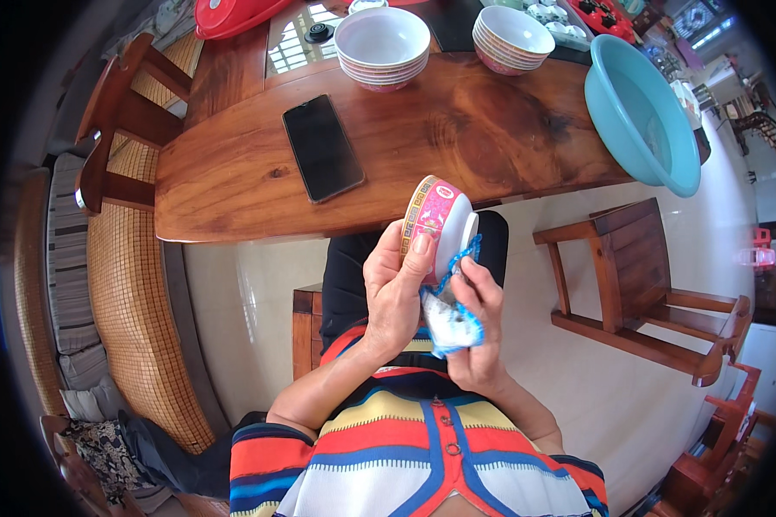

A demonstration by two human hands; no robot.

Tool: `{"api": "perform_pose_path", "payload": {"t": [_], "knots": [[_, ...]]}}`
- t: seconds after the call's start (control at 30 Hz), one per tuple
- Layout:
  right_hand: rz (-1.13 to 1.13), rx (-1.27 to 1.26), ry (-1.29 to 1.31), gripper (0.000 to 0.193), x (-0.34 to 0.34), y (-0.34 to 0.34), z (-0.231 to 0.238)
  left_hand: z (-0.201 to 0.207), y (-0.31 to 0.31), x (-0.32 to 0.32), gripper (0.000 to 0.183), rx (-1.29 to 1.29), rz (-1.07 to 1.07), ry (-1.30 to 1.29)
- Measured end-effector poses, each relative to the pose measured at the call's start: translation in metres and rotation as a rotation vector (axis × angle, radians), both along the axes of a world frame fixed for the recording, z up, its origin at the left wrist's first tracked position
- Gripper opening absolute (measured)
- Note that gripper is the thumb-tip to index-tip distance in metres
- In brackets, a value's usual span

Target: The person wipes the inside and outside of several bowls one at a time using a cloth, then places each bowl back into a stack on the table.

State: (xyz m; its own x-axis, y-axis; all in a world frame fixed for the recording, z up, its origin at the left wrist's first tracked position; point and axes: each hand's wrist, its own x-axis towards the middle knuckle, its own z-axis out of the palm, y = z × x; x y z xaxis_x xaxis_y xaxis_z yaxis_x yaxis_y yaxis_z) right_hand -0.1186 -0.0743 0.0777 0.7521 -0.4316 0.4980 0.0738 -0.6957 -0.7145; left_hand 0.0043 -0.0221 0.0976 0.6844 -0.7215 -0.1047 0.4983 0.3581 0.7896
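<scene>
Over my lap, just off the table's near edge, a bowl [440,220] with a pink patterned band is turned on its side, its white foot toward the right. My left hand [397,284] grips it by the rim, thumb on the outer wall. Bunched in my right hand [481,332] is a white cloth with a blue edge [448,323]. The cloth's upper end touches the bowl near its foot. The bowl's inside faces left and is hidden.
On the wooden table [233,172] lie a black phone [322,148], two bowl stacks, a taller-looking left stack [383,52] and a right stack [512,41], and a blue basin [642,112]. A wooden stool [625,258] stands at the right, a woven-seat bench [134,284] at the left.
</scene>
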Motion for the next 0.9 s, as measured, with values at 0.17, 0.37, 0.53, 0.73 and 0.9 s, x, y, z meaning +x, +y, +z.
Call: {"api": "perform_pose_path", "payload": {"t": [0.17,0.37,0.53,0.73,0.9], "knots": [[-0.060,0.528,-0.239,0.055,-0.007,-0.008,0.006,-0.008,-0.003,-0.009,0.026,0.074,-0.113,-0.068],[-0.131,0.170,-0.200,0.050,-0.002,-0.022,0.012,-0.021,0.005,-0.021,0.020,0.227,-0.464,-0.332],[-0.258,0.537,-0.129,0.033,-0.002,-0.026,0.022,-0.035,0.002,-0.015,0.017,0.167,-0.304,-0.167],[-0.326,0.627,0.033,0.038,-0.026,-0.074,0.015,-0.048,0.005,-0.023,0.023,0.277,-0.335,-0.524],[-0.166,0.340,0.183,0.045,-0.028,-0.051,0.014,-0.050,0.003,-0.021,0.020,0.407,-0.576,-0.393]]}}
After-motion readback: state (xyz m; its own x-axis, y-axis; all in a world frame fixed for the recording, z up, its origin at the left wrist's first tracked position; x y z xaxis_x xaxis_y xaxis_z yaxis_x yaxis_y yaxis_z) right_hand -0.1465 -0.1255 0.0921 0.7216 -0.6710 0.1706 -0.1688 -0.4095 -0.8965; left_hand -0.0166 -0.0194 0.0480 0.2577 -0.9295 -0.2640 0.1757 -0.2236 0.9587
